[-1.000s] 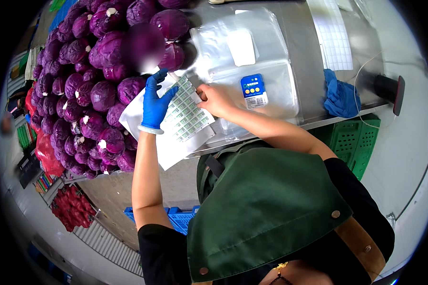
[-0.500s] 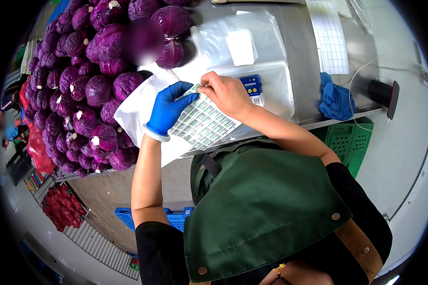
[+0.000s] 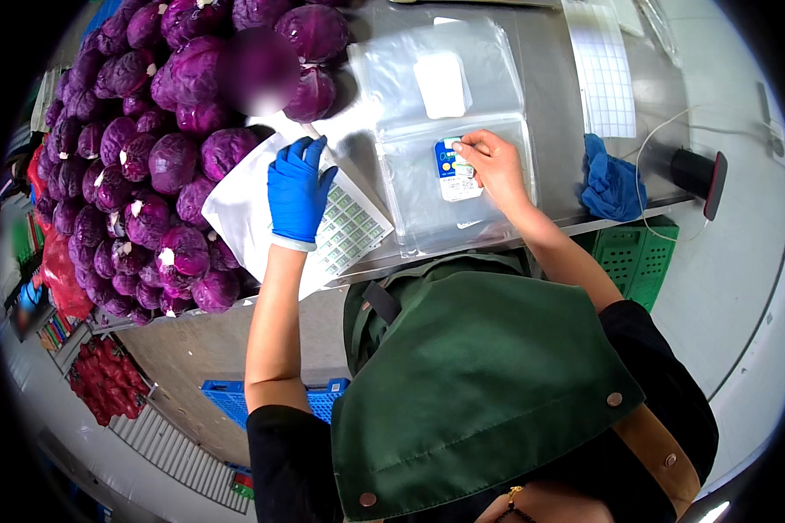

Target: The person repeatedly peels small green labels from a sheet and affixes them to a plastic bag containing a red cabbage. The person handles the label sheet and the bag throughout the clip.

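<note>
Metal table [image 3: 556, 122] examined as the working surface; the left hand [image 3: 295, 193], in a blue glove, is laid palm down across a printed sticker sheet [image 3: 354, 228] and white paper [image 3: 246, 193], near the surface's near edge, just right of the red cabbages [image 3: 173, 164]; its fingers are stretched out and close together, the thumb slightly apart, clasping nothing visible; the right hand [image 3: 494, 167], bare, has thumb and forefinger pinched on a small sticker [image 3: 452, 143] at the upper part of a blue-and-white label [image 3: 459, 186]; whether the sticker touches the label cannot be told; the label is on clear plastic bags [image 3: 419, 202], which reach from the middle of the surface to its near edge; a second layer of bags with a white panel [image 3: 440, 85] lies toward the far edge; a blue cloth [image 3: 612, 183] sits at the near edge, by the right-hand corner; gridded paper [image 3: 602, 74] runs toward the far edge; the cabbages crowd the left end.
</note>
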Motion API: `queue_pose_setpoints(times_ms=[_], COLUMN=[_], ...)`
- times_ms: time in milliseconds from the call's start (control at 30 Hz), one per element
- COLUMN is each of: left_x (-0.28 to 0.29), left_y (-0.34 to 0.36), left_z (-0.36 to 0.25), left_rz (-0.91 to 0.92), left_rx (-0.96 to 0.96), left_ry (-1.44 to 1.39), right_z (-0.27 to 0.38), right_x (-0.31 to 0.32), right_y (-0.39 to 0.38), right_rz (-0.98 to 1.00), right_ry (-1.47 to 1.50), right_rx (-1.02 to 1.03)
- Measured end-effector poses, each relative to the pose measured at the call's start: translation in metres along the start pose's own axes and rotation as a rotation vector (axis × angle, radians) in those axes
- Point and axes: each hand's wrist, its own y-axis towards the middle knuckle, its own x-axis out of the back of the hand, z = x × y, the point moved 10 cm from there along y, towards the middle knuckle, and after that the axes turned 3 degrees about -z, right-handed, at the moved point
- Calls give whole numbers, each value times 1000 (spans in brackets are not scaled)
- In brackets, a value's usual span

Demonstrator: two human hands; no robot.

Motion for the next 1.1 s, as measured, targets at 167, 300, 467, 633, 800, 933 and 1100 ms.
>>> queue_pose_setpoints(times_ms=[167, 300, 467, 633, 800, 933, 1100], left_x=[-47, -94, -119, -122, -62, -87, -118], left_y=[-11, -29, -29, -14, 17, 9, -31], left_z=[-63, -101, -85, -18, 39, -54, -98], left_rz=[127, 326, 347, 262, -307, 357, 400], left_rx=[-141, -250, -170, 595, 595, 182, -268], left_ry=[-420, -471, -653, -1101, -1057, -840, -383], right_z=[-18, -5, 27, 67, 41, 26, 35], right_x=[-5, -7, 18, 14, -9, -32, -35], right_y=[5, 15, 17, -11, 1, 9, 13], right_rz=[-8, -70, -50, 204, 207, 218, 179], right_ry=[-174, -691, -556, 70, -490, -779, -1088], right_rx=[-38, 200, 218, 282, 294, 446, 435])
